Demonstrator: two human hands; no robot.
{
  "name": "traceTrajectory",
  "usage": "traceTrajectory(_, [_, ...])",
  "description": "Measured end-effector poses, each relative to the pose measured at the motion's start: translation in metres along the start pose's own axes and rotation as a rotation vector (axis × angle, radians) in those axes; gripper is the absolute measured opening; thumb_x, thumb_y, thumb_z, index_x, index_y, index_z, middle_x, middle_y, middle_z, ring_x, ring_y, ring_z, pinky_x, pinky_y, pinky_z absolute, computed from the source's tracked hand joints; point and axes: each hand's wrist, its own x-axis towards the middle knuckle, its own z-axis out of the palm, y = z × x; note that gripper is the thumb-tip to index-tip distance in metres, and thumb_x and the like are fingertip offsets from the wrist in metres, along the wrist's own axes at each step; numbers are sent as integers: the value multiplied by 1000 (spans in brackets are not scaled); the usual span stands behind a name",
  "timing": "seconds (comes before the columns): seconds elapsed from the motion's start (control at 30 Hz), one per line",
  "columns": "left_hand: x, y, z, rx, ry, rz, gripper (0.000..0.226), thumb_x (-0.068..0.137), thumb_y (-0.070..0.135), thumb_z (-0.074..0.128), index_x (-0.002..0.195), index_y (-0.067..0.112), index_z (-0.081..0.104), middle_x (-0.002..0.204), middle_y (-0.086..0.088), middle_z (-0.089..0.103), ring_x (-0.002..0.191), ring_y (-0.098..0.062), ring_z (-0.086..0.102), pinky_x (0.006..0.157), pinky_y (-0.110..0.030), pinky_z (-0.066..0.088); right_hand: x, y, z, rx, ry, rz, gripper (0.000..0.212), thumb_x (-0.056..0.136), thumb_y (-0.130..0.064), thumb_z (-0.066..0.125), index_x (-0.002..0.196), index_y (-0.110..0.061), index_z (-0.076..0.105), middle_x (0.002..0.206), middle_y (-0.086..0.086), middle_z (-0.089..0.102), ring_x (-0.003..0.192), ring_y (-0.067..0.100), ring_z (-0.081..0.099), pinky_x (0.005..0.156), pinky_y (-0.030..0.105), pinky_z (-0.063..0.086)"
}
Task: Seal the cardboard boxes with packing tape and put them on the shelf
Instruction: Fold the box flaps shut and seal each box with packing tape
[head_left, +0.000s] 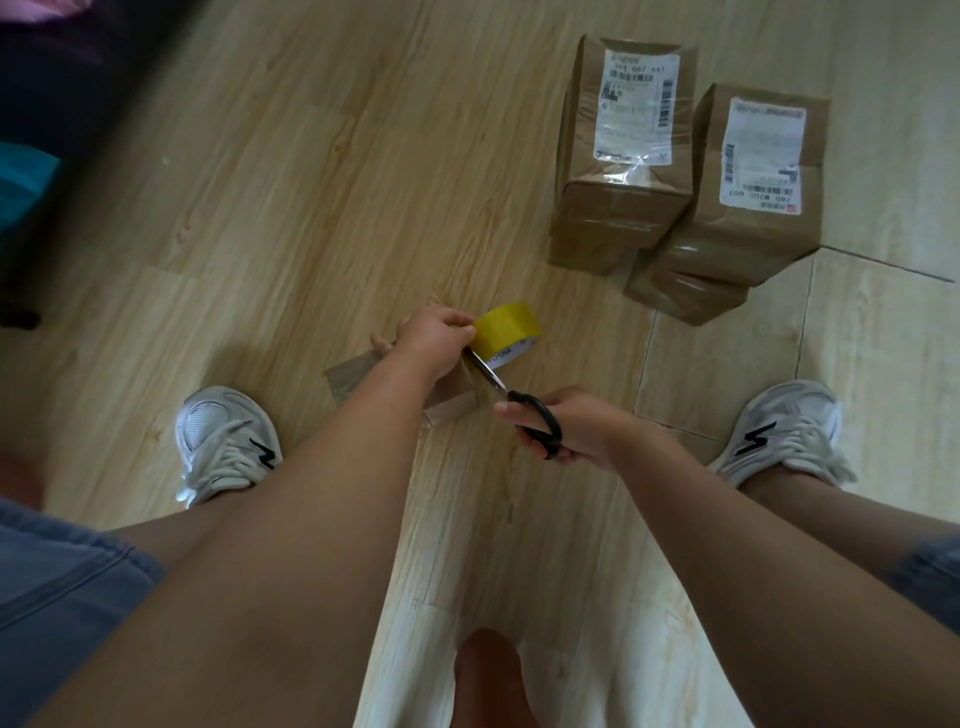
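Pale wood-grain floor (260, 208), one small cardboard box (345, 382) lying between my two shoes.
My left hand (434, 338) curls round the one yellow tape roll (506, 332); my right hand (576, 426) grips one pair of scissors (521, 399), blades at the tape. My left arm hides most of that box. Two stacks of labelled boxes (618, 208) stand well apart, print unreadable.
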Motion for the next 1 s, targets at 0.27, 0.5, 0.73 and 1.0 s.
traceTrajectory(0.27, [7,-6,2,-173,16,-18,7,93,36,65,86,34,65,114,2,59,126,-16,39,121,-51,9,-7,1,-5,10,32,-1,49,83,-54,72,60,-14,57,54,1,51,44,11,40,49,25,30])
traceTrajectory(0.5, [17,-17,1,-332,-84,5,14,64,49,66,69,63,65,89,9,67,125,-30,55,118,-60,23,-2,9,-8,-250,102,201,58,87,-65,60,60,-16,49,55,0,46,46,11,41,52,23,33])
traceTrajectory(0.73, [27,-28,7,-398,-111,32,34,43,61,68,77,54,70,90,5,73,119,-29,61,116,-60,26,9,26,-22,-656,366,352,49,101,-54,41,95,-9,61,72,3,54,63,19,54,53,27,38])
traceTrajectory(1.0, [7,-15,1,-332,-93,42,12,61,48,71,71,54,71,98,7,70,113,-23,60,116,-58,26,13,23,-22,-816,313,362,52,106,-42,41,146,-9,42,116,5,63,105,20,61,81,24,42])
